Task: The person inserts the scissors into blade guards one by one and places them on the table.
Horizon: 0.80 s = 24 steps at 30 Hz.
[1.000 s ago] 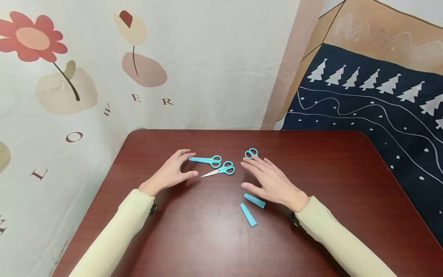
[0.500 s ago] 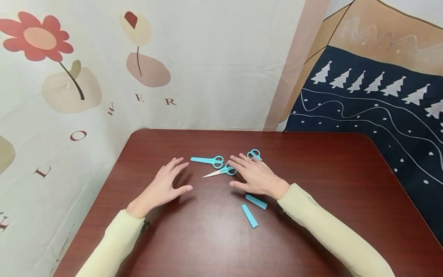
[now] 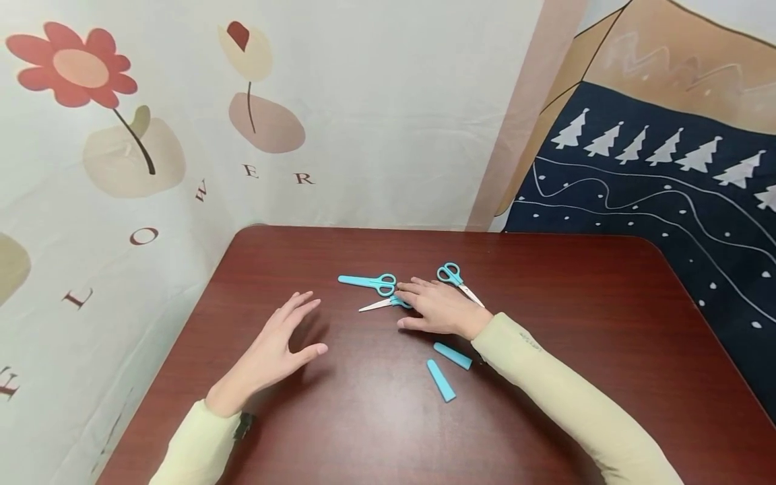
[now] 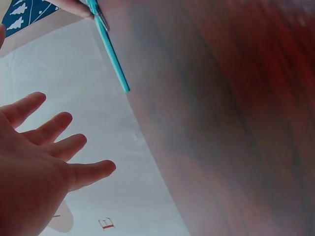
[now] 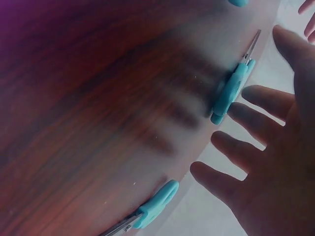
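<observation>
My right hand (image 3: 441, 306) hovers with spread, fairly straight fingers over the handles of the middle scissors (image 3: 377, 305), whose bare blade points left. In the right wrist view those scissors (image 5: 231, 93) lie beyond the fingertips, apparently not gripped. Just behind them are turquoise scissors with a covered blade (image 3: 358, 280). A third pair of scissors (image 3: 459, 282) lies bare-bladed behind the right wrist. Two turquoise blade covers (image 3: 453, 356) (image 3: 441, 381) rest in front of the right hand. My left hand (image 3: 273, 353) is held above the table at left, fingers apart, holding nothing.
The dark red wooden table (image 3: 364, 431) has rounded far corners. Behind it hangs a pale cloth (image 3: 388, 135) with printed flowers and letters. A dark blue cloth with white trees (image 3: 636, 188) hangs at the right.
My left hand has drawn back toward me, away from the covered scissors. The right hand has moved left, from near the third scissors to over the middle ones. The view has shifted slightly.
</observation>
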Each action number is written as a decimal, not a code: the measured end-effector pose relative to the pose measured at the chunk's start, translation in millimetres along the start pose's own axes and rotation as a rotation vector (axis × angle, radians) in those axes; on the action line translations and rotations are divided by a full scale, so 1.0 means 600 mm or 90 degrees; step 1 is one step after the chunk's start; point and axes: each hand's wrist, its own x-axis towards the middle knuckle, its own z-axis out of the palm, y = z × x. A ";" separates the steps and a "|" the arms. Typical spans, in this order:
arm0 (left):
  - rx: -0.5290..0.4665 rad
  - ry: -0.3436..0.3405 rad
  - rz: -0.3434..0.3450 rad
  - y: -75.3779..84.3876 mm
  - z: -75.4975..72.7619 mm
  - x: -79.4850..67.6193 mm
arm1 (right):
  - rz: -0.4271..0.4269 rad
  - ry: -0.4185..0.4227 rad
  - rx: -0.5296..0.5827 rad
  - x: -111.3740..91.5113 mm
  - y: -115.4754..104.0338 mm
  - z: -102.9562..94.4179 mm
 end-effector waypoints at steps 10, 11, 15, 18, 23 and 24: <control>0.039 -0.012 0.021 0.005 0.006 -0.005 | -0.018 0.070 -0.016 0.009 0.005 0.006; 0.046 -0.012 0.026 0.006 0.007 -0.005 | -0.016 0.070 -0.012 0.009 0.006 0.006; 0.069 -0.009 0.053 0.010 0.008 -0.006 | -0.004 0.057 -0.003 0.007 0.006 0.001; 0.080 -0.009 0.073 0.014 0.011 -0.005 | 0.009 0.039 -0.016 0.005 0.003 -0.006; 0.088 -0.022 0.088 0.022 0.017 -0.001 | 0.037 0.033 -0.046 0.000 -0.001 -0.011; 0.089 -0.025 0.088 0.024 0.018 0.000 | 0.042 0.037 -0.052 -0.001 -0.001 -0.010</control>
